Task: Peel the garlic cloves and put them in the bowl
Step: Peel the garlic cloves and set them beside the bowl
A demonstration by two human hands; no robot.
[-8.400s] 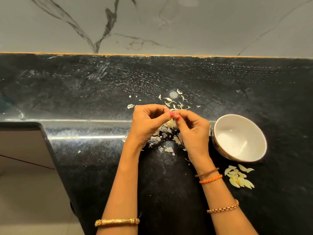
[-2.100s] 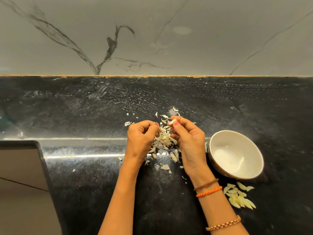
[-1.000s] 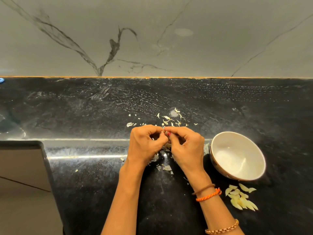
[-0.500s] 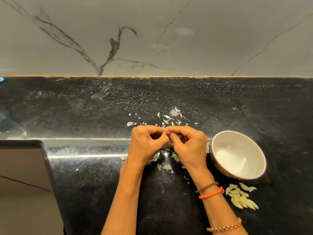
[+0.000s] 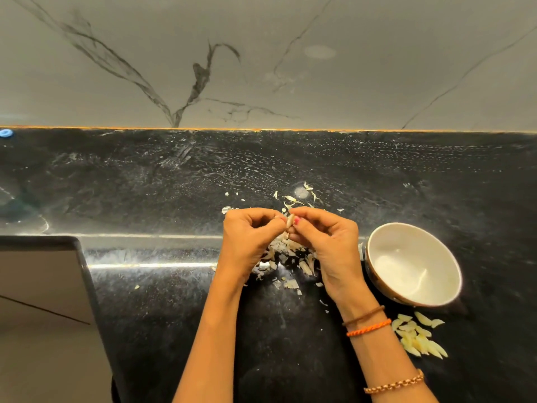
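Note:
My left hand [image 5: 250,239] and my right hand [image 5: 325,242] meet fingertip to fingertip above the black counter, both pinching one small pale garlic clove [image 5: 290,221]. Below them lies a heap of garlic skins and pieces [image 5: 286,257], partly hidden by my hands. A white bowl [image 5: 377,257] stands just right of my right hand; its inside looks bare. Several peeled yellowish cloves [image 5: 418,334] lie on the counter in front of the bowl, right of my right wrist.
Loose skin flakes [image 5: 293,197] are scattered behind my hands. The black counter [image 5: 145,184] runs back to a grey marble wall. Its front edge steps back at the lower left, where the floor shows [image 5: 37,301]. A small blue object [image 5: 5,132] sits at the far left.
My hands have parted slightly and lifted, so the clove between the fingertips shows now. About two seconds ago the hands were apart with the clove in the right hand alone.

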